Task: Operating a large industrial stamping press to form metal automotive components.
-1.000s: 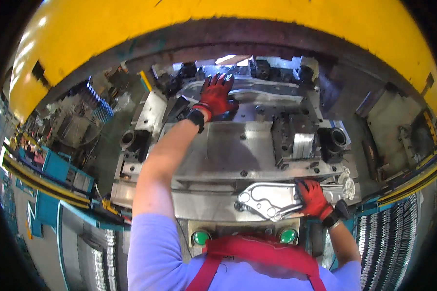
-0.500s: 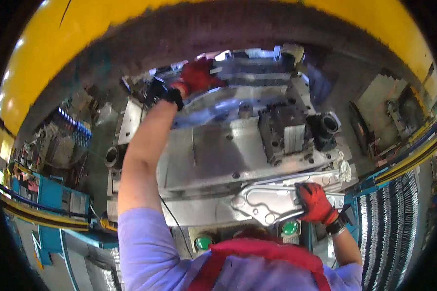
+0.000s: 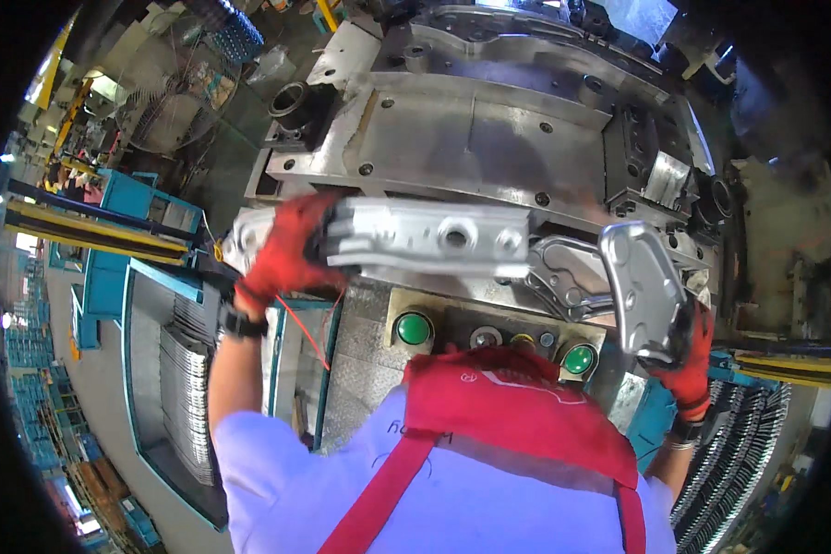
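My left hand (image 3: 291,247), in a red glove, is closed around a long silver stamped metal bracket (image 3: 434,238) with round holes, held level across the die's near edge. At the right, my right hand (image 3: 691,365), also red-gloved, grips a shaped stamped metal plate (image 3: 639,286), tilted upright; its fingers are partly hidden behind the plate. Between the two, a similar stamped plate (image 3: 571,277) lies at the front edge of the big steel press die (image 3: 471,129).
Two green push buttons (image 3: 414,328) sit on a control box close to my body. A blue-framed bin (image 3: 134,369) of stacked metal parts stands left; more stacked parts (image 3: 734,452) are at lower right. A guide bushing (image 3: 291,106) rises at the die's left, beside a floor fan (image 3: 171,97).
My left hand has come back from the far side of the die, now with the long bracket. My right hand has raised a plate and moved right. The view has shifted; the yellow press frame overhead is gone from it.
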The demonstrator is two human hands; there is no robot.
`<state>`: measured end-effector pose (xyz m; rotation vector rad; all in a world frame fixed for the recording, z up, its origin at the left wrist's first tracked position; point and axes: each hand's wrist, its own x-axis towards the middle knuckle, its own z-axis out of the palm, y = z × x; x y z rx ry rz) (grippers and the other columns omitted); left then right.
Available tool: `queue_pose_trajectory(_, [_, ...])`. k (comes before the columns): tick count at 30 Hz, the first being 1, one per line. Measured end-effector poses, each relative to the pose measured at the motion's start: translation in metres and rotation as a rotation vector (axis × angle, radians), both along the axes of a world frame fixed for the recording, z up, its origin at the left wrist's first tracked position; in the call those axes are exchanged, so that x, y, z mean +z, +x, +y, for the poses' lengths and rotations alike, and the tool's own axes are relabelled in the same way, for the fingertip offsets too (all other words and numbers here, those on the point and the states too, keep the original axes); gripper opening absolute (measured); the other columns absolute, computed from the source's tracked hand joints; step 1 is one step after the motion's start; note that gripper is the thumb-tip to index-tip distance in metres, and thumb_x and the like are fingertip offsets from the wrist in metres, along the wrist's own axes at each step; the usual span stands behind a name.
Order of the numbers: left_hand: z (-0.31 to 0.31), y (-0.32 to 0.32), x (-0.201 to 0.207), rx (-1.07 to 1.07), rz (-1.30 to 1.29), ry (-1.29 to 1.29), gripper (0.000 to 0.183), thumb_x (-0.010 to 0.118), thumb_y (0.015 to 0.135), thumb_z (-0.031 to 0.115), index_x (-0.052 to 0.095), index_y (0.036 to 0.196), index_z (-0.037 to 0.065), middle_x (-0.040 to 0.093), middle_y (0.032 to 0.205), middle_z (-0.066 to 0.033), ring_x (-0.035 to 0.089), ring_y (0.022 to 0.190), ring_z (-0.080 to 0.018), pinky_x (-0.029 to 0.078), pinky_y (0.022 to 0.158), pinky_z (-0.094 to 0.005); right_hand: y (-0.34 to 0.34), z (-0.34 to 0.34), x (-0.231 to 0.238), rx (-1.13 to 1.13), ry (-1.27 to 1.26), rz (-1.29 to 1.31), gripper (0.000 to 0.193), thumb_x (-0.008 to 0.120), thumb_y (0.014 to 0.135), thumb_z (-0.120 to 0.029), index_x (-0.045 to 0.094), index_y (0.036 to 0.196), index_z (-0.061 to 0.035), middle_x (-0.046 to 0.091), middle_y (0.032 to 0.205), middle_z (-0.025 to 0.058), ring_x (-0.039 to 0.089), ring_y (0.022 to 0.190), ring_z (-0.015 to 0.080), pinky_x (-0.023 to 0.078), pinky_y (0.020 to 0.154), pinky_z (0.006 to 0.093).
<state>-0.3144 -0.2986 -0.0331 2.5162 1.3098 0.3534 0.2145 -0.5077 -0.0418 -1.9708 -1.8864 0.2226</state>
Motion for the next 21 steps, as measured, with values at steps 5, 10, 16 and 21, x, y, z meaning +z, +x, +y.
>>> queue_pose_trajectory(5, [-0.022, -0.012, -0.098, 0.047, 0.019, 0.021, 0.093, 0.080, 0.041, 0.039, 0.046, 0.121, 0.005, 0.050, 0.112, -0.0168, 0.045, 0.107, -0.0355, 0.033, 0.095, -0.0439, -0.035, 0.057, 0.042, 0.052, 0.111, -0.108, 0.107, 0.081, 0.043, -0.028, 0.030, 0.134, -0.0038, 0.036, 0.129, 0.0228, 0.030, 0.121, 0.0402, 0.025, 0.103, 0.0473])
queue_pose_trajectory(10, [0.010, -0.001, -0.170, -0.006, 0.120, 0.067, 0.093, 0.078, 0.044, 0.048, 0.046, 0.120, 0.006, 0.050, 0.114, -0.0142, 0.045, 0.110, -0.0345, 0.024, 0.102, -0.0476, -0.089, 0.147, 0.076, 0.065, 0.188, -0.323, 0.104, 0.079, 0.046, -0.034, 0.031, 0.134, -0.0062, 0.035, 0.129, 0.0248, 0.032, 0.120, 0.0408, 0.026, 0.101, 0.0472])
queue_pose_trajectory(16, [0.027, 0.002, -0.192, -0.038, 0.241, 0.015, 0.092, 0.076, 0.049, 0.049, 0.044, 0.124, 0.008, 0.045, 0.123, -0.0157, 0.038, 0.119, -0.0335, 0.021, 0.104, -0.0472, -0.134, 0.250, 0.092, 0.119, 0.219, -0.522, 0.102, 0.076, 0.050, -0.042, 0.030, 0.134, -0.0069, 0.036, 0.129, 0.0213, 0.034, 0.120, 0.0379, 0.029, 0.098, 0.0492])
queue_pose_trajectory(21, [0.029, 0.003, -0.194, -0.043, 0.186, 0.050, 0.090, 0.075, 0.049, 0.048, 0.044, 0.123, 0.008, 0.044, 0.121, -0.0162, 0.038, 0.116, -0.0326, 0.022, 0.103, -0.0475, -0.149, 0.326, 0.109, 0.107, 0.176, -0.597, 0.102, 0.076, 0.051, -0.042, 0.029, 0.134, -0.0077, 0.035, 0.131, 0.0225, 0.035, 0.120, 0.0378, 0.030, 0.098, 0.0473])
